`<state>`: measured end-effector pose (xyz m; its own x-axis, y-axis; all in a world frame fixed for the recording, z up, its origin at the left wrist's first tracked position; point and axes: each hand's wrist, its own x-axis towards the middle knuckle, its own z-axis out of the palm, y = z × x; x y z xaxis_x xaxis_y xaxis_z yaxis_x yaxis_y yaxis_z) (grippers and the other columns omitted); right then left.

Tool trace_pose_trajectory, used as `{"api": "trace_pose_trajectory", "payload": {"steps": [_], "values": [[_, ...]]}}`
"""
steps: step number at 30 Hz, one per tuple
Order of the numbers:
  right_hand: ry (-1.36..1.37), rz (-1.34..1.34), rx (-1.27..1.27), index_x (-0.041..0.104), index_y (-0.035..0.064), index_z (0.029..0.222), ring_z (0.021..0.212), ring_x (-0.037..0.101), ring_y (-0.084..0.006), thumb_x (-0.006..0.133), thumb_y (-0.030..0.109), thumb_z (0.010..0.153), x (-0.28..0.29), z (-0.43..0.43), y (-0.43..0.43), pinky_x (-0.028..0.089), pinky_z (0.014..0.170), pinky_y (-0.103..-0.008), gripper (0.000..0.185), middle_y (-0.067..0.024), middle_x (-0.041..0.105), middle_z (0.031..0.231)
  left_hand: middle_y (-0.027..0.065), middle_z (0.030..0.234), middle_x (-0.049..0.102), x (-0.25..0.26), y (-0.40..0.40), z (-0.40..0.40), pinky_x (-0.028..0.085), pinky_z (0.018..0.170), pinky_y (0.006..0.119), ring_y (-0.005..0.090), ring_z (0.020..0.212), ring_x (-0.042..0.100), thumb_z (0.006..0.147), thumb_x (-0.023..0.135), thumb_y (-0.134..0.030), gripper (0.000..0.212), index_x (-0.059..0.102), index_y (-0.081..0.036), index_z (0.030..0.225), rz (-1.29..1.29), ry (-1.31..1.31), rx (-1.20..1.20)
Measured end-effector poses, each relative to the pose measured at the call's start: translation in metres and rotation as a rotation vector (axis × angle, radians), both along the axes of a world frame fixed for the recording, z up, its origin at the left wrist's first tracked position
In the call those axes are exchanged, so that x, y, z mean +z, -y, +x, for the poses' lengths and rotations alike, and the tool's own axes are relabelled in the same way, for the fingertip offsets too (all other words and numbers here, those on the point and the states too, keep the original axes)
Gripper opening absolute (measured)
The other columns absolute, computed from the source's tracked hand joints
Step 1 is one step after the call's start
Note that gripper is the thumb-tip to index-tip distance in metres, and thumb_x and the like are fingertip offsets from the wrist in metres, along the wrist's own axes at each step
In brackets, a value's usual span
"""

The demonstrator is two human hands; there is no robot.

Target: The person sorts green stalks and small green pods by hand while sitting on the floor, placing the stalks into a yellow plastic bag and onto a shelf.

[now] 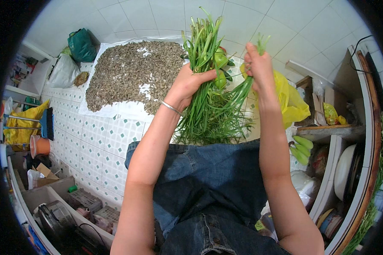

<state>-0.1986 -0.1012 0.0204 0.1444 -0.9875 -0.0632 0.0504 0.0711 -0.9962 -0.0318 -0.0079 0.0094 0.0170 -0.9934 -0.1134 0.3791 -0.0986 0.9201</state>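
Note:
My left hand (189,83), with a metal bangle at the wrist, grips a thick bunch of long green stalks (205,47), perhaps chives or a similar leafy green. The cut ends point up and the leaves hang down past the hand. To its right, my right hand (260,65) is closed around a thinner bunch of the same greens (242,91), whose tips stick out above the fist. Below both hands lies a tangled heap of greens (215,129) in front of my knees. Partly hidden behind the larger bunch are green round fruits or vegetables (221,60).
A white sheet (131,110) on the tiled floor bears many striped seeds (131,75). A yellow plastic bag (287,98) stands behind my right forearm, with green bananas (301,149) nearer. Shelving (325,130) lines the right; a blue broom (47,123) and flowerpot (40,146) are left.

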Motion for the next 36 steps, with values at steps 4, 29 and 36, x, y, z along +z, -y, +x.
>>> {"api": "trace_pose_trajectory", "payload": {"steps": [4,29,36], "values": [[-0.103,0.042,0.106,0.051,0.0065,0.074,0.049,0.039,-0.0052,0.061,0.031,0.084,0.013,-0.011,-0.003,0.032,0.042,-0.0208,0.028,0.0026,0.046,0.061,0.0045,0.088,0.062,-0.002,-0.004,0.007,0.049,0.067,0.026,0.012,0.077,0.059,0.076,0.068,-0.006,0.023,0.059,-0.001,0.097,0.012,0.076,0.045],[-0.594,-0.278,0.157,0.061,0.0003,0.09,0.069,0.057,-0.0128,0.065,0.033,0.079,0.015,-0.034,0.0,0.046,0.066,-0.0292,0.035,-0.006,0.062,0.072,0.0033,0.087,0.061,-0.004,-0.004,0.004,0.049,0.066,0.025,0.0117,0.074,0.059,0.076,0.067,-0.006,0.024,0.058,-0.002,0.098,0.073,-0.032,0.063],[-0.222,-0.093,0.28,0.062,0.0015,0.096,0.066,0.048,-0.0076,0.07,0.032,0.075,0.016,0.005,-0.022,0.039,0.061,-0.0224,0.038,0.0014,0.057,0.075,0.0036,0.084,0.061,-0.013,-0.002,0.004,0.05,0.062,0.026,0.0124,0.072,0.059,0.076,0.067,-0.008,0.026,0.058,-0.003,0.1,0.151,-0.162,0.007]]}}
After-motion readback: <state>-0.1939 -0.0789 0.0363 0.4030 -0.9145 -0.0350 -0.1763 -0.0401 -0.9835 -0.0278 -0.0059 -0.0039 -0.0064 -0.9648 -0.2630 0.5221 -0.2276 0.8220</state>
